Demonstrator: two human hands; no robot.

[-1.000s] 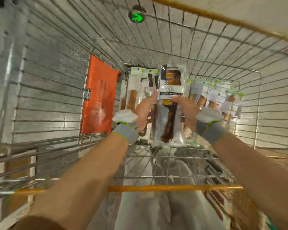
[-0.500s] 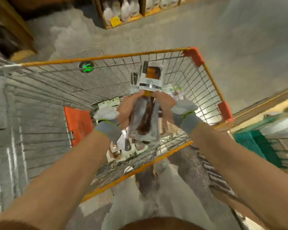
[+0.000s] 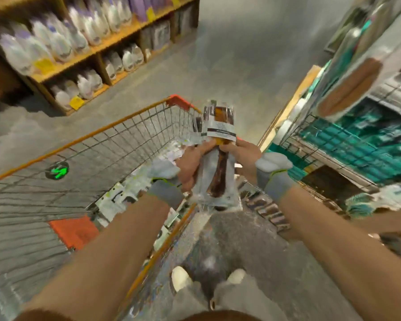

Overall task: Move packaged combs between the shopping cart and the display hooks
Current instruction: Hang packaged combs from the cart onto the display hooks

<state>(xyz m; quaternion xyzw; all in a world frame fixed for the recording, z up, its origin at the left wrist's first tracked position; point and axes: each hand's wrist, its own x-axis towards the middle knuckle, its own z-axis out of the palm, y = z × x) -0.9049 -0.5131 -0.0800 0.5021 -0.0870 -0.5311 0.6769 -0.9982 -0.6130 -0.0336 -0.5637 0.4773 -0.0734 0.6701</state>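
Observation:
A small stack of packaged combs [image 3: 219, 163] in clear plastic with white label cards stands upright between my hands, a brown comb showing in the front pack. My left hand [image 3: 192, 163] grips its left edge and my right hand [image 3: 243, 154] grips its right edge, both at mid-height. The stack is above the right rim of the wire shopping cart [image 3: 116, 144]. More packaged combs [image 3: 116, 198] lie in the cart's bottom. Display racks [image 3: 347, 126] with hanging goods stand to the right; their hooks are blurred.
An orange child-seat flap [image 3: 74, 230] sits in the cart near me. Wooden shelves of white bottles [image 3: 83, 38] line the far left. Grey floor [image 3: 241, 54] stretches ahead between shelves and racks. My shoes [image 3: 183, 279] are below.
Both hands have lifted the comb stack up out of the cart and carried it rightward. My view has swung up and right, bringing the shelves and racks into sight.

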